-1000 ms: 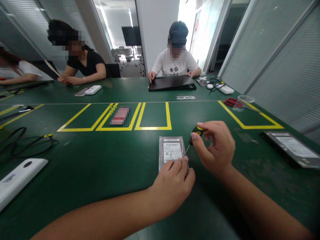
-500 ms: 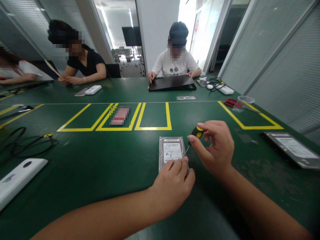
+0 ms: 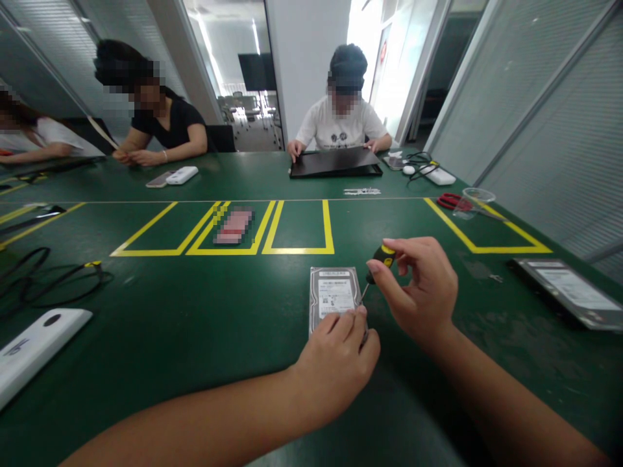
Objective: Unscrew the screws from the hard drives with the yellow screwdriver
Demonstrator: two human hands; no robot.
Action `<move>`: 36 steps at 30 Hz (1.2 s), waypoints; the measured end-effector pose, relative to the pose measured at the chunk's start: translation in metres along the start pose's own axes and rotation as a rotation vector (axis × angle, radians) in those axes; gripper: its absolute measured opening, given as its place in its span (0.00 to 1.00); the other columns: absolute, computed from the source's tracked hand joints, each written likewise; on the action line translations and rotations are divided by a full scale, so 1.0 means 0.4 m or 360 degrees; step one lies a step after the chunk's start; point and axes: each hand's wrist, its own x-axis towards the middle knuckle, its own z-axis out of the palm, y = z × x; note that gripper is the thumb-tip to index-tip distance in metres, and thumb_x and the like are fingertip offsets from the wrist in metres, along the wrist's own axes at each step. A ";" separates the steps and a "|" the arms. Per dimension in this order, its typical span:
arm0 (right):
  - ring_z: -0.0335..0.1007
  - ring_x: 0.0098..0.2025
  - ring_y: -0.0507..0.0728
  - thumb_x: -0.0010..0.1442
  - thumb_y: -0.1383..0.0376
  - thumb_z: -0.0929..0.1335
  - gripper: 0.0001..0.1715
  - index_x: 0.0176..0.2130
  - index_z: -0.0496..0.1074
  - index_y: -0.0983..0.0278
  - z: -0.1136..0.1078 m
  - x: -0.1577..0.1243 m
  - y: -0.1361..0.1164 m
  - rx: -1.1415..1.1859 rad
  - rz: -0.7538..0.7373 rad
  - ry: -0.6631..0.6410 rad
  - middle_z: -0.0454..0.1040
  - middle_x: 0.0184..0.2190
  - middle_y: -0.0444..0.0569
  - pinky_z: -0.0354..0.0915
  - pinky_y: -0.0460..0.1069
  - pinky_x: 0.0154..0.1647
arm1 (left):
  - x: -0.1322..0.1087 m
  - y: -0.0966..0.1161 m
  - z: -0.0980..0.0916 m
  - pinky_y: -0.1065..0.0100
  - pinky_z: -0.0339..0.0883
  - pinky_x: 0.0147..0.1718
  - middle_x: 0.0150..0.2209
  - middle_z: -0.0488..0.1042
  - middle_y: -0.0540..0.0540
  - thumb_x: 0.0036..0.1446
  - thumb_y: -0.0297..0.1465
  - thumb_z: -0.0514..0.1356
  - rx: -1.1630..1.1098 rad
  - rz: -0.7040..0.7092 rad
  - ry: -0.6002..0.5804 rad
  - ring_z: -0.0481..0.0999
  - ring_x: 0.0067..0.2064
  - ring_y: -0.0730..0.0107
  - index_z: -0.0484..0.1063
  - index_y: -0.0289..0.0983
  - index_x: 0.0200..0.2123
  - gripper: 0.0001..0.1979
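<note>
A silver hard drive (image 3: 333, 290) with a white printed label lies flat on the green table in front of me. My left hand (image 3: 341, 357) is closed over its near end, fingers on the label side and thumb by the right edge; that end is hidden beneath the hand. A short black-and-yellow screwdriver (image 3: 382, 259) is gripped by the handle between the thumb and fingers of my right hand (image 3: 423, 285). It is tilted, its thin shaft running down to the drive's right edge, close to my left fingertips. The exact contact of the tip is too small to make out.
Another hard drive (image 3: 574, 292) lies at the right. Red-handled scissors (image 3: 455, 201) and a clear plastic cup (image 3: 474, 201) sit behind it. At left are a white power bank (image 3: 43, 347) and black cable (image 3: 63, 292). Opposite, a person (image 3: 345, 117) holds a black panel (image 3: 335, 162).
The screwdriver handle has turned slightly in my right hand, its yellow marking shifted. My left hand and the hard drive stay in place.
</note>
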 end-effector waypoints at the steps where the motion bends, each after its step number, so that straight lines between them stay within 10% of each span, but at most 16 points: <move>1: 0.62 0.31 0.50 0.60 0.67 0.73 0.16 0.48 0.73 0.63 0.000 0.000 0.000 0.0000 0.0007 -0.0003 0.71 0.35 0.45 0.62 0.48 0.31 | 0.000 0.000 0.000 0.58 0.71 0.44 0.57 0.73 0.32 0.69 0.31 0.53 0.0000 0.0000 -0.0002 0.75 0.52 0.53 0.73 0.33 0.50 0.12; 36: 0.66 0.33 0.52 0.61 0.67 0.72 0.15 0.48 0.73 0.63 0.000 0.002 0.003 0.0060 0.0020 -0.0037 0.74 0.37 0.47 0.62 0.49 0.31 | 0.001 0.000 0.002 0.58 0.71 0.43 0.57 0.74 0.32 0.69 0.31 0.52 0.0001 0.0006 0.0026 0.76 0.52 0.53 0.73 0.34 0.50 0.13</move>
